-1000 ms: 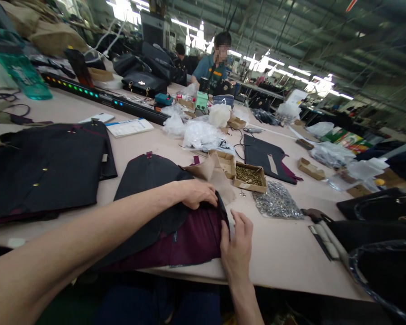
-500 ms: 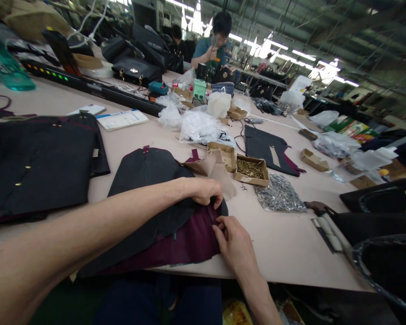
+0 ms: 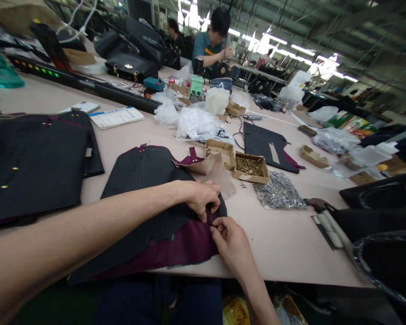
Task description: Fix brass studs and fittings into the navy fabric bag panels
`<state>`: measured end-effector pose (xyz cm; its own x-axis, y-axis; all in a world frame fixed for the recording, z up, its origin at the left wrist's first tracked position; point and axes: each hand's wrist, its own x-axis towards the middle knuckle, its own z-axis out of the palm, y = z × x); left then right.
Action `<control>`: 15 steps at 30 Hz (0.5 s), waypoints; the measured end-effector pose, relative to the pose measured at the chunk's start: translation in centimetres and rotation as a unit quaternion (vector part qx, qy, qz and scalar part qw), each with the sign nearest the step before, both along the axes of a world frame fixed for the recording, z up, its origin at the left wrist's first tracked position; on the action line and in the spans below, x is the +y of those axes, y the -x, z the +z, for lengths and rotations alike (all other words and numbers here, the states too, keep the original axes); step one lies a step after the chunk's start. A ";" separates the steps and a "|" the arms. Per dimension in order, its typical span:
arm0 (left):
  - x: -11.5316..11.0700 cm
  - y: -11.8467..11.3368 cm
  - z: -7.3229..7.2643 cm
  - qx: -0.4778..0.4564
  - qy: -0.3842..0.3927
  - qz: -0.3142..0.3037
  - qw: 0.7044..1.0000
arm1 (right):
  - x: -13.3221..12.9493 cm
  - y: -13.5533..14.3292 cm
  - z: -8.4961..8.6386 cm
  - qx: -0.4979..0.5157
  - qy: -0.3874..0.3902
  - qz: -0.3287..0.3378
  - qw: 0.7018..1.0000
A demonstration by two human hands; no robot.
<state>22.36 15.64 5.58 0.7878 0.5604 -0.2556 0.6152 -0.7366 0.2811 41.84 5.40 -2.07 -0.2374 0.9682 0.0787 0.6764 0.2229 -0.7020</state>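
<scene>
Under both hands (image 3: 203, 197) (image 3: 234, 246): dark panel (image 3: 140, 174), its maroon layer (image 3: 191, 243) pinched by each near right edge.

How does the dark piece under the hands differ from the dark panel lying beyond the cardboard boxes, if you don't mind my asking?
The dark piece has the left hand and right hand at it; no hand touches the dark panel. The piece shows a broad maroon area, the panel only maroon at one end. The piece looks larger in view than the panel. Both lie on the table.
</scene>
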 end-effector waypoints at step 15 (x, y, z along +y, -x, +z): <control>0.6 0.7 -0.7 -0.036 0.043 -0.004 0.998 | -1.3 0.1 -1.1 0.029 -0.071 -0.032 0.997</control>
<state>21.66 16.25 4.85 0.8104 0.5323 -0.2449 0.5851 -0.7127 0.3869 41.76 4.07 -3.16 -0.1671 0.9593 0.2278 0.6521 0.2808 -0.7042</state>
